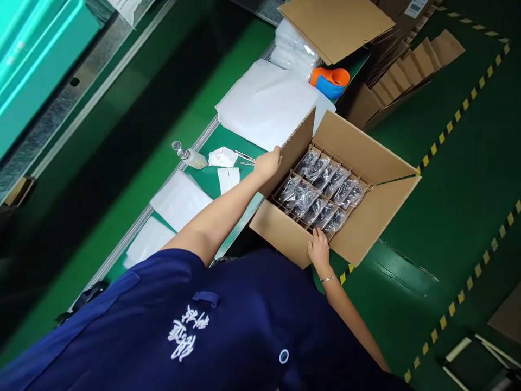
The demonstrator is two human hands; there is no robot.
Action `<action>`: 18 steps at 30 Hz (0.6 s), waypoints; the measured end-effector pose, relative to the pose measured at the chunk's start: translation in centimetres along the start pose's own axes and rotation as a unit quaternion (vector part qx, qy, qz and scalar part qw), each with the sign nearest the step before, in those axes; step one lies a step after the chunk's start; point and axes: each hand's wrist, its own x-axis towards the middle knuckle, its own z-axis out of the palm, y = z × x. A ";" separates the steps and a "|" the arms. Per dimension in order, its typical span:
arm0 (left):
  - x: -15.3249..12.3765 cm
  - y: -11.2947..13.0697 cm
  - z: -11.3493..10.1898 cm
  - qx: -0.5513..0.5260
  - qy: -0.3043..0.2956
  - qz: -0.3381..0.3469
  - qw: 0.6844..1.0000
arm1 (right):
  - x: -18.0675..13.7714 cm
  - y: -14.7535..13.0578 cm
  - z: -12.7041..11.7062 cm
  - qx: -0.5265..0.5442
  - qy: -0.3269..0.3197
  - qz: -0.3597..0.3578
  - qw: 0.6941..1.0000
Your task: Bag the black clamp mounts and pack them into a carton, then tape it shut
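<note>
An open cardboard box (376,220) sits in front of me with its flaps spread outward. Inside, cardboard dividers form cells that hold several dark parts in clear plastic bags (321,190). The fingers of my left hand (268,164) are closed around the upright flap on the box's left side. My right hand (319,251), wearing a bracelet, grips the box's near edge by the right corner, its fingertips over the rim beside the bagged parts. What the dark parts are, I cannot make out through the plastic.
Left of the box, a green worktable (207,142) carries white sheets (264,98), a pump bottle (190,156), tweezers (245,157) and paper scraps. An orange-and-blue tape dispenser (330,82) stands behind. Cardboard dividers (415,68) and striped floor tape (458,117) lie to the right.
</note>
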 end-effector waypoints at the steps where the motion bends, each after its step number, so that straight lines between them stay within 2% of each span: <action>1: 0.4 -0.9 0.1 0.003 0.003 -0.002 1.000 | 0.1 -0.9 -0.2 -0.007 -0.003 -0.008 1.000; 6: 2.4 -5.3 0.1 -0.008 -0.010 0.000 1.000 | 3.1 -7.2 0.2 -0.027 -0.057 -0.090 0.994; 11: 3.1 -6.2 0.6 -0.018 0.005 0.020 1.000 | 7.2 -12.7 2.0 -0.045 -0.091 -0.121 0.987; 14: 3.4 -6.9 0.9 -0.011 0.009 0.019 1.000 | 8.3 -13.9 2.7 -0.064 -0.095 -0.107 0.988; 18: 4.2 -8.5 1.1 -0.003 0.000 0.003 1.000 | 8.3 -13.7 3.2 -0.091 -0.101 -0.107 0.985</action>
